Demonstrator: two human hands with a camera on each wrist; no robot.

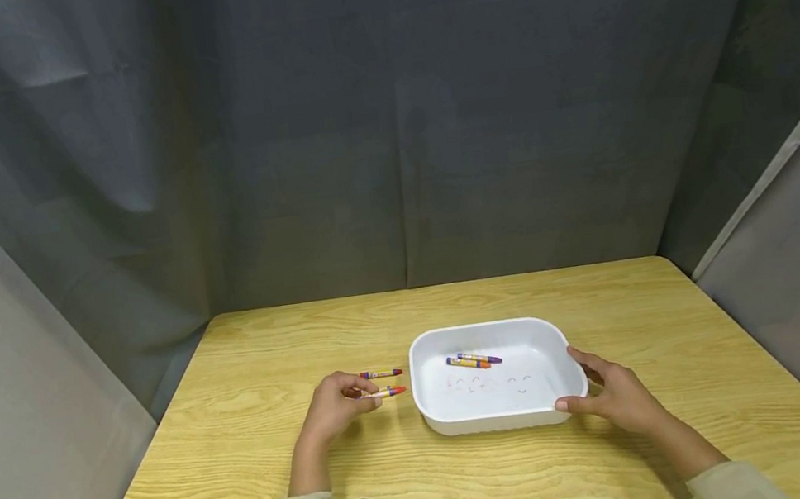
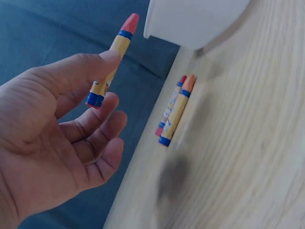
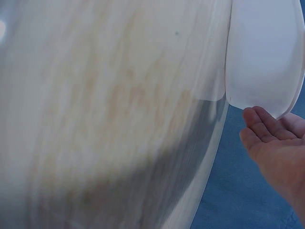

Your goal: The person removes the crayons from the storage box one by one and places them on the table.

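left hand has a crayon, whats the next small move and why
Probably carry the red-tipped crayon pinched in the left hand rightward over the white tray rim and release it: two crayons already lie inside, and the right hand steadies the tray's near corner.

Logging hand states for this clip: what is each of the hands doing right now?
Left hand: pinches a red-tipped crayon.
Right hand: open, fingers resting against the white tray, holding nothing.

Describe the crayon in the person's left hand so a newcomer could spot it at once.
Start at the white tray in the middle of the wooden table, then look just left of it. The left hand pinches a red-tipped crayon; unlike the crayons on the table, it is lifted off the wood.
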